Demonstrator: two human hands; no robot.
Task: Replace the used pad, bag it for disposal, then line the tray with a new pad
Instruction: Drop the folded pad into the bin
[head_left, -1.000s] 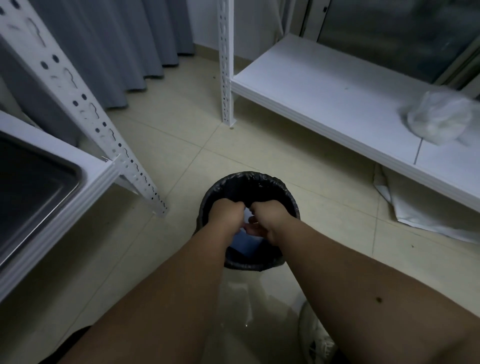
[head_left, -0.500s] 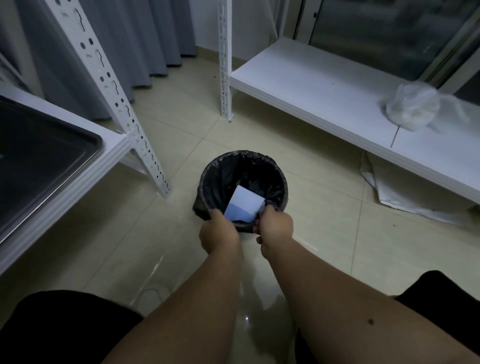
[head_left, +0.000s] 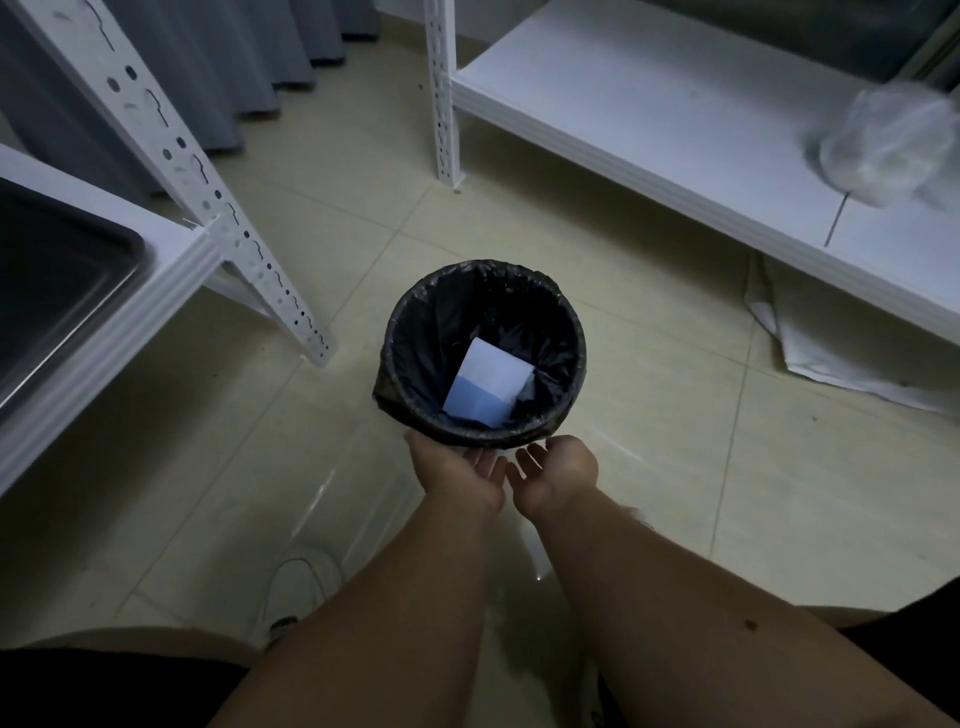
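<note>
A round bin lined with a black bag (head_left: 483, 291) stands on the tiled floor. Inside it lies the folded used pad (head_left: 488, 384), white on top and pale blue below. My left hand (head_left: 457, 473) sits just below the bin's near rim with fingers spread, palm turned up. My right hand (head_left: 556, 475) is beside it, fingers loosely apart, holding nothing. A dark metal tray (head_left: 62, 270) rests on the white shelf at the left, only partly in view.
A white rack post (head_left: 223, 208) slants down to the floor left of the bin. A low white shelf (head_left: 649, 119) at the back right carries a crumpled clear plastic bag (head_left: 888, 150). A white sheet (head_left: 841, 343) lies under it. Grey curtains hang behind.
Both hands let go of the pad and the bag's rim and drew back toward me. The pad now rests in the bin by itself. The view shifted back and up.
</note>
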